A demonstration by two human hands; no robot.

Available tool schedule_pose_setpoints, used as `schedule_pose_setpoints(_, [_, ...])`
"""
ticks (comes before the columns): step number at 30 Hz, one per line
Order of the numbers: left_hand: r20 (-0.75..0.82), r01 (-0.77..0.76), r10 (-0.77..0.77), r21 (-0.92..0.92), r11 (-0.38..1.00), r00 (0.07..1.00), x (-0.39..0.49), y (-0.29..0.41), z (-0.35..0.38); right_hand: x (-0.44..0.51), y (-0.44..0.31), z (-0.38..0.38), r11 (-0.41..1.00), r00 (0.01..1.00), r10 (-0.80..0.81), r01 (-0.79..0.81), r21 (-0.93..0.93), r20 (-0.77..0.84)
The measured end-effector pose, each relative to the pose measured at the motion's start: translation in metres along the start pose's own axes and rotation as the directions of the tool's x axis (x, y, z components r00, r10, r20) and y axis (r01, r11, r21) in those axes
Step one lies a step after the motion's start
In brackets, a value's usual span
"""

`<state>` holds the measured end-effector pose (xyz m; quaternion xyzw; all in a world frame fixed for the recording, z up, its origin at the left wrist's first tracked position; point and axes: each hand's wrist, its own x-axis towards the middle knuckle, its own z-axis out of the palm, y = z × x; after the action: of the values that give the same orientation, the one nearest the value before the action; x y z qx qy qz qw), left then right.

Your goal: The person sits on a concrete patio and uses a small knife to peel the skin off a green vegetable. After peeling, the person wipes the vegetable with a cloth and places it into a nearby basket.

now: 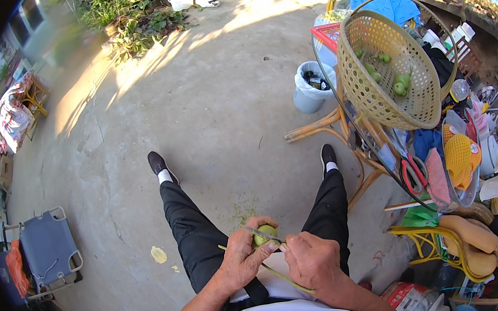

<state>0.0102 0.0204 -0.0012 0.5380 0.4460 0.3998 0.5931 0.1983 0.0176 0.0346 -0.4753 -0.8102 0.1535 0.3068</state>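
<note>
My left hand (241,257) is closed around a round green fruit or small gourd (265,235) in front of my lap. A thin green stem (286,279) runs under both hands, with one end showing left of my left hand. My right hand (312,259) grips a small tool whose thin blade (261,233) lies across the top of the fruit; its handle is hidden in my fingers. Green shavings (242,212) are scattered on the concrete between my legs.
At right, a woven basket (350,70) with several green fruits tilts on a glass-topped rattan table, near red-handled scissors (413,173). A lined bin (309,98) stands beside it. Squashes (470,236) lie on a yellow chair at lower right. A folding chair (50,247) stands left.
</note>
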Motion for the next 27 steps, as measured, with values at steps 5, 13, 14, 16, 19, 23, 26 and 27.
schedule_pose_setpoints(5, [-0.119,-0.117,0.115,-0.012,0.993,0.986,0.001,-0.007,0.012,-0.002,-0.001,0.006,0.99,0.998,-0.044,0.038,-0.134,-0.042])
schedule_pose_setpoints(13, [-0.145,-0.078,0.09,0.088,0.993,0.985,0.002,-0.001,0.006,0.005,0.0,0.009,0.985,0.996,-0.057,0.045,-0.167,-0.067])
schedule_pose_setpoints(14, [-0.14,-0.095,0.101,0.047,0.994,0.985,0.003,0.0,0.006,0.006,0.001,0.008,0.993,0.997,-0.05,0.042,-0.112,-0.064])
schedule_pose_setpoints(16, [-0.126,-0.092,0.085,-0.053,0.994,0.988,0.004,0.001,0.006,0.009,0.004,0.006,0.999,0.998,-0.04,0.04,0.012,-0.042])
schedule_pose_setpoints(19, [-0.092,-0.035,0.024,-0.127,0.991,0.995,0.003,0.004,0.004,0.01,0.008,0.005,0.991,0.998,-0.055,0.054,0.124,0.0])
schedule_pose_setpoints(23, [-0.123,-0.043,0.041,-0.009,0.999,0.992,0.0,0.005,0.003,0.009,0.004,0.005,0.995,0.995,-0.095,0.095,-0.037,-0.013])
schedule_pose_setpoints(26, [-0.191,-0.04,0.052,0.067,0.997,0.98,-0.001,0.003,0.006,0.01,0.001,0.01,0.977,0.991,-0.121,0.109,-0.185,-0.057])
schedule_pose_setpoints(27, [-0.222,-0.042,0.067,0.115,0.993,0.973,-0.002,0.003,0.007,0.011,0.001,0.012,0.967,0.989,-0.13,0.11,-0.228,-0.073])
